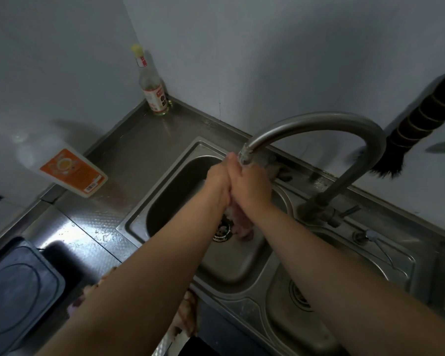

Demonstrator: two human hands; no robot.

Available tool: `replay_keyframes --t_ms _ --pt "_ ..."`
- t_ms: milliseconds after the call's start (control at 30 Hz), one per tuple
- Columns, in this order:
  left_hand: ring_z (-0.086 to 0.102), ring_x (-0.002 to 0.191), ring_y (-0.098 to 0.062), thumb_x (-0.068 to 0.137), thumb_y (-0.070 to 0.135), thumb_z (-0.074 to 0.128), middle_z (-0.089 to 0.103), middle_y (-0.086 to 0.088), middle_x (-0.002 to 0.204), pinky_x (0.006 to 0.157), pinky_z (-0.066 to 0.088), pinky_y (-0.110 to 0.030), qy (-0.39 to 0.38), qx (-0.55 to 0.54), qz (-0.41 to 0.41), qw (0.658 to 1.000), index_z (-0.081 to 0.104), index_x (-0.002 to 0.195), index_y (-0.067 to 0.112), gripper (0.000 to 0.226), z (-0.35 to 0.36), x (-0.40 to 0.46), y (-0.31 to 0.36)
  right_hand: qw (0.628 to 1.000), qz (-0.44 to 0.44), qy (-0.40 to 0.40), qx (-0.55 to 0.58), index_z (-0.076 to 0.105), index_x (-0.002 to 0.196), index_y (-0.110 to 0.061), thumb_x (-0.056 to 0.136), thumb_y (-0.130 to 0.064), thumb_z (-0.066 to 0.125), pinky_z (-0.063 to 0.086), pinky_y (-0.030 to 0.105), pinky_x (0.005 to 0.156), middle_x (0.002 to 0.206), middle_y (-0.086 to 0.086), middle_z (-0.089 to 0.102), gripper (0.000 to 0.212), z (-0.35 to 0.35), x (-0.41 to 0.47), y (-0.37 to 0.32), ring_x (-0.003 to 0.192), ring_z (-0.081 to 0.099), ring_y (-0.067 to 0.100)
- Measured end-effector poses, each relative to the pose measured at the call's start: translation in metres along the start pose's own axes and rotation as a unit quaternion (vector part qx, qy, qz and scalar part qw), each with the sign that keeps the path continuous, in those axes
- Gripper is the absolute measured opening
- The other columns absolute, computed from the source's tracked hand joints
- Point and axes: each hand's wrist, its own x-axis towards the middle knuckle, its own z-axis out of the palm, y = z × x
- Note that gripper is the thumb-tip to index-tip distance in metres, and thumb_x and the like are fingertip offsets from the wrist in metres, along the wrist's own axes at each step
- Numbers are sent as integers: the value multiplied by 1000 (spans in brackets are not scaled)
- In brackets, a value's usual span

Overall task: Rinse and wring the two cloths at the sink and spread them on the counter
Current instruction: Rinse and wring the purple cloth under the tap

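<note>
Both hands meet over the left basin of the steel sink (165, 186), right under the faucet spout (246, 154). My left hand (217, 185) and my right hand (249, 187) press together around a pale pinkish cloth (242, 226), whose wet end hangs below them above the drain (222, 233). A second patterned cloth (188, 317) lies on the counter's front edge, mostly hidden under my left forearm. Whether water is running is unclear.
A glass bottle (152, 91) stands in the back corner. An orange-labelled detergent bottle (70, 172) lies at the left. A black stove top (18, 286) is at the lower left. The right basin (301, 299), faucet lever (350, 210) and a dark brush (406, 129) on the wall are to the right.
</note>
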Motion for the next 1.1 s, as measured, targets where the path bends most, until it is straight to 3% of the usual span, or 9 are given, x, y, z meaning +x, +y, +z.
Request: replay_keyframes --t_ms 100,200,367,501,601,701,768,935,1102 --pt "59 52 -19 101 27 45 59 -9 60 51 50 -23 -76 12 -49 996 58 74 9 35 1 -9 -2 998 43 6 -55 56 77 -16 99 -29 42 48 37 69 76 5 61 30 -12 24 21 78 63 28" --pt "69 88 -25 97 28 50 68 -16 96 85 56 -37 -131 85 -5 988 64 94 3 29 -9 0 5 986 70 -64 137 58 104 -17 100 -25 48 43 24 74 99 0 57 13 -32 26 22 96 56 16" --pt "66 73 -21 97 32 55 71 -11 81 63 53 -26 -187 270 96 939 66 93 0 34 -40 8 36 956 53 -285 45 63 76 -8 89 -56 54 40 24 64 69 -3 57 51 -48 21 24 64 52 4" --pt "54 59 -9 93 42 53 60 -2 70 60 41 -25 -247 382 107 884 60 88 9 34 -52 7 36 967 38 -210 138 59 65 -19 98 -17 50 39 16 56 65 -4 55 33 -54 23 33 54 48 -6" --pt "59 91 -5 89 47 57 67 8 97 81 44 -23 -307 404 86 857 63 100 25 25 -57 10 17 960 65 -150 225 59 81 -9 101 -22 43 43 13 61 72 2 56 29 -53 22 37 59 53 -1" --pt "59 86 -11 93 35 57 64 1 89 84 47 -29 -263 326 153 895 65 87 22 17 -57 16 -6 912 156 -116 361 61 89 -9 102 -32 41 52 23 74 85 8 66 34 -44 22 44 81 66 11" --pt "54 62 -6 97 26 53 58 4 65 65 46 -21 -200 228 171 937 59 71 18 28 -48 11 -11 877 219 -63 423 63 97 -11 99 -38 47 54 34 77 96 12 68 31 -43 24 48 92 68 24" --pt "48 42 -9 96 21 54 50 4 46 45 39 -20 -8 128 148 981 52 55 19 41 -14 0 -5 966 147 -28 213 57 73 -9 99 -29 45 42 27 62 69 4 57 35 -21 4 25 65 55 16" --pt "62 67 -18 97 31 54 65 -6 71 66 53 -29 -7 40 18 999 64 82 9 28 17 -12 -20 995 91 -13 42 58 73 -7 101 -22 37 42 36 68 77 11 61 38 -16 18 24 78 58 28"
